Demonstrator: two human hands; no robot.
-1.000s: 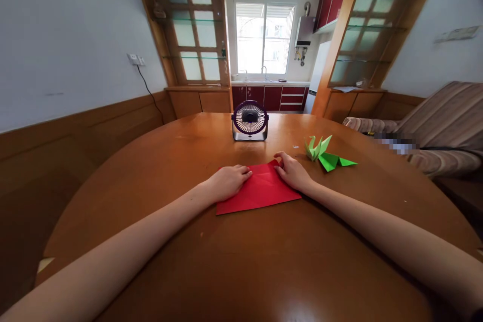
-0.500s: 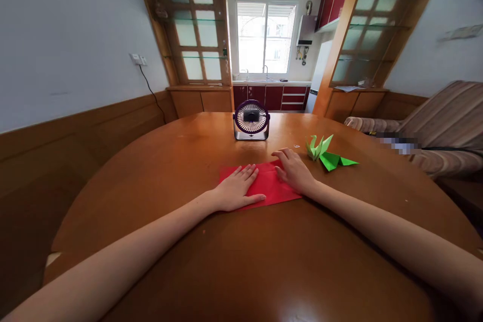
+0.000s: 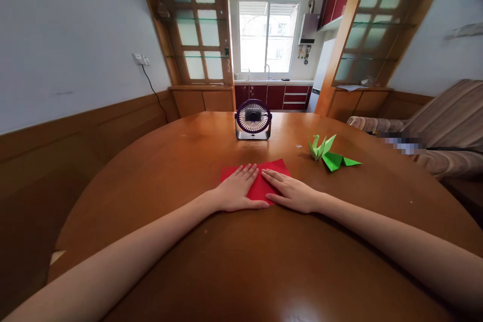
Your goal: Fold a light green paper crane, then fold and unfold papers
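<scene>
A sheet of red paper (image 3: 259,188) lies on the wooden table. My left hand (image 3: 237,192) rests flat across its left part, fingers stretched out and thumb along the near edge. On the right part my right hand (image 3: 290,191) lies flat too, its fingertips close to the left hand's. The paper's upper right corner shows past the right fingers; much of the right side is hidden beneath that hand. Beyond and to the right stands a light green folded paper crane (image 3: 320,149), beside a darker green folded paper piece (image 3: 335,161).
A small dark purple fan (image 3: 252,118) stands at the far side of the wooden table (image 3: 181,151). A tiny pale scrap (image 3: 299,146) lies left of the crane. A striped armchair (image 3: 445,115) is at the right, beyond the table's edge.
My right hand has come left and nearer, flattening onto the paper. The red paper's right portion now looks folded over and shorter. My left hand stays about where it was.
</scene>
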